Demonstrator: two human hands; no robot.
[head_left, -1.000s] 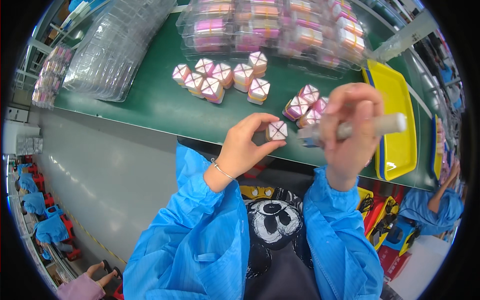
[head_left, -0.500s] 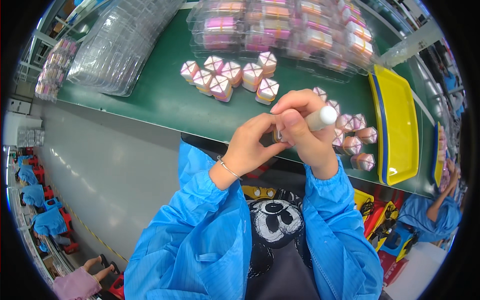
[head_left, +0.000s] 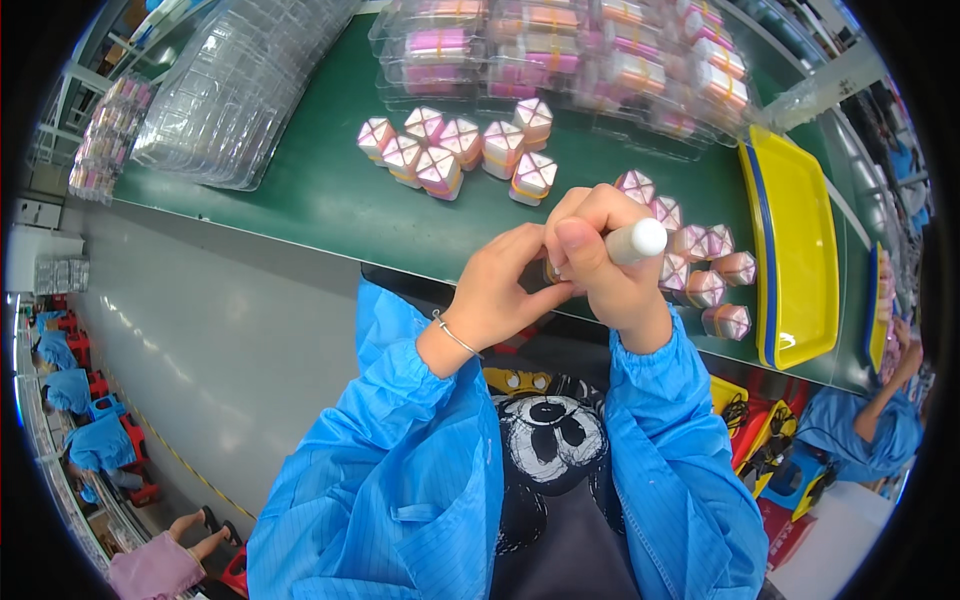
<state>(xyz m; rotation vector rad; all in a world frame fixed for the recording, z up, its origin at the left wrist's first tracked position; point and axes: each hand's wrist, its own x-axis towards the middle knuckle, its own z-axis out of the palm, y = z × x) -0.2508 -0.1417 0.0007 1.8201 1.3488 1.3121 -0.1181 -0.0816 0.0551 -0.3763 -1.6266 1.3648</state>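
My right hand is closed around a thick pale pen-like stick with a round white end, which leans up and to the right. Its other end is hidden behind my fingers. Close against it, my left hand has its fingers and thumb curled round a small piece, of which only a sliver shows between the hands. Beyond them on the green table stands a group of small pink-and-white faceted blocks with crossed lines on top. More such blocks stand right of my right hand.
Clear plastic trays of banded pink, orange and white blocks are stacked at the back. Nested empty clear trays lean at the far left. A yellow tray lies at the right edge of the green table. Co-workers sit at both sides.
My right hand and the stick have shifted slightly left, with the stick's white end a little lower. My left hand has stayed almost still. The far blocks sit slightly differently in view.
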